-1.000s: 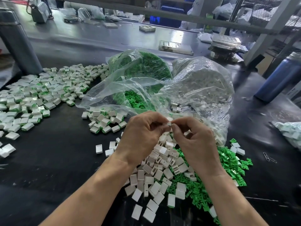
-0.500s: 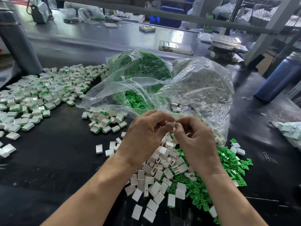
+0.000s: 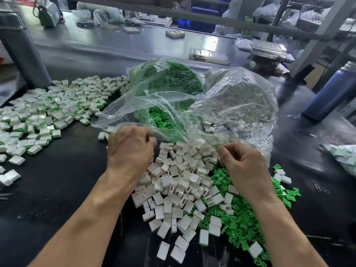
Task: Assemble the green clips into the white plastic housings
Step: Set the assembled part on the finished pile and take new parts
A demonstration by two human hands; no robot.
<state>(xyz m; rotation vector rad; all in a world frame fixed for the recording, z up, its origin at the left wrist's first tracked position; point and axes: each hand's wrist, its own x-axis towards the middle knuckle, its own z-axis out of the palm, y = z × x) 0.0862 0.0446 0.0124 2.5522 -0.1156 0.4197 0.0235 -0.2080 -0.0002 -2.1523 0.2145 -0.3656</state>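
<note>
A heap of empty white housings [image 3: 179, 191] lies on the black table in front of me. Loose green clips [image 3: 238, 222] spread under and to the right of it. My left hand [image 3: 131, 149] hovers at the heap's upper left, fingers curled round a white housing [image 3: 153, 140] that shows at its fingertips. My right hand [image 3: 242, 162] hangs over the heap's right side with fingers curled; what is under them is hidden. The two hands are apart.
Two open clear bags stand behind the heap, one of green clips [image 3: 167, 79], one of white housings [image 3: 240, 97]. Assembled white-and-green pieces [image 3: 48, 112] cover the left of the table. A blue bottle [image 3: 331, 93] stands right, a grey post [image 3: 21, 49] far left.
The hands were pinched together on one housing above the heap. They have parted: the left moved left with the housing, the right dropped to the right over the pile.
</note>
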